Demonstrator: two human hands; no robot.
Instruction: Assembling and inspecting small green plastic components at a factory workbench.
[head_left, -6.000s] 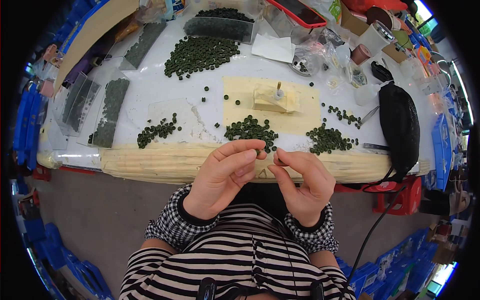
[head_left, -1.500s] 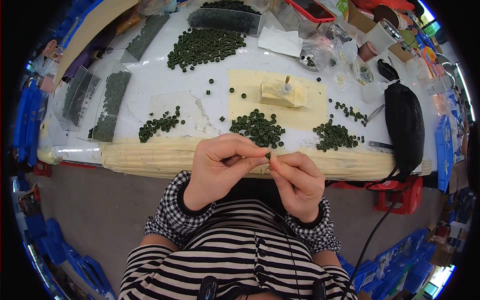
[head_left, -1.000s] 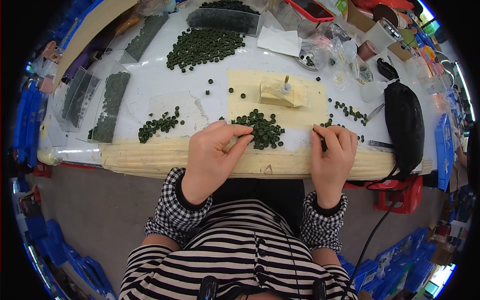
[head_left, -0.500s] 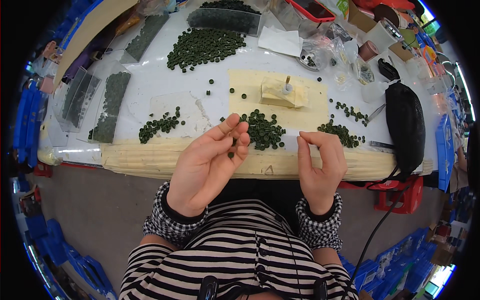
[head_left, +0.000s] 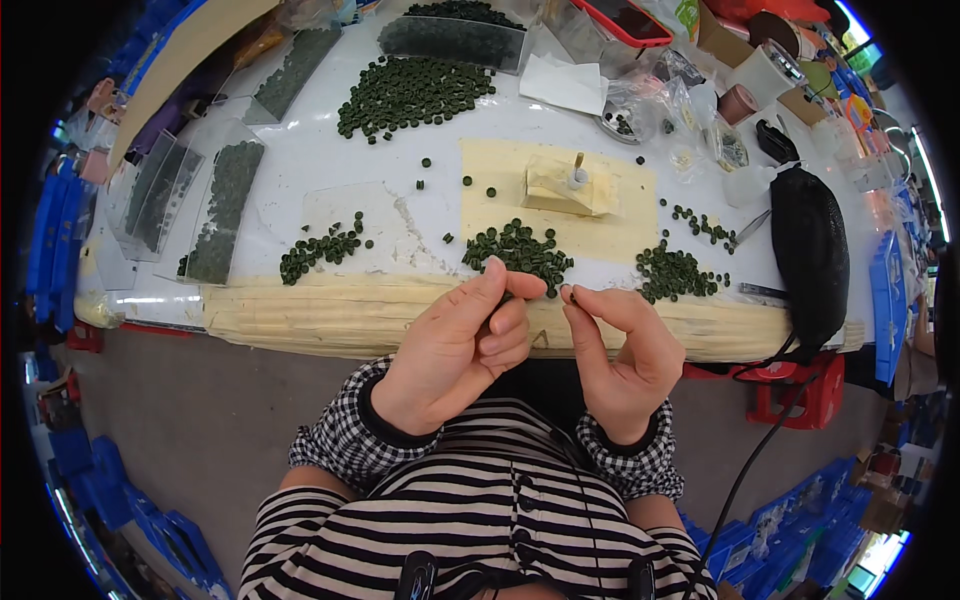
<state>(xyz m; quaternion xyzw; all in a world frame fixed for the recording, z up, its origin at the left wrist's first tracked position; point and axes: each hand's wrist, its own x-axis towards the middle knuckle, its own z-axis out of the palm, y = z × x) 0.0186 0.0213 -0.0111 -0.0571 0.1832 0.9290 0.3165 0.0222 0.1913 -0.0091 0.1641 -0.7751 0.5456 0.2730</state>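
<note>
Near the left edge of the white table stands a clear bin, with a second clear bin just beside it, both with dark green pieces inside; toward the front edge, left of the middle, lies a small cluster of the same short, round green pieces; a broad heap of them spreads near the far edge, just in front of a long clear bin that holds more.

The left hand, at the front edge, has its fingers curled and its thumb raised; whether it grasps a piece cannot be told; beyond it sits a central heap, partly on a cream sheet; on that sheet, farther from the front edge, rests a wrapped block with an upright peg.

The right hand, facing the left hand across a small gap, pinches a tiny dark piece between thumb and forefinger above the front edge; past it, a further heap lies near the front edge; a black pouch lies by the right edge.
</note>
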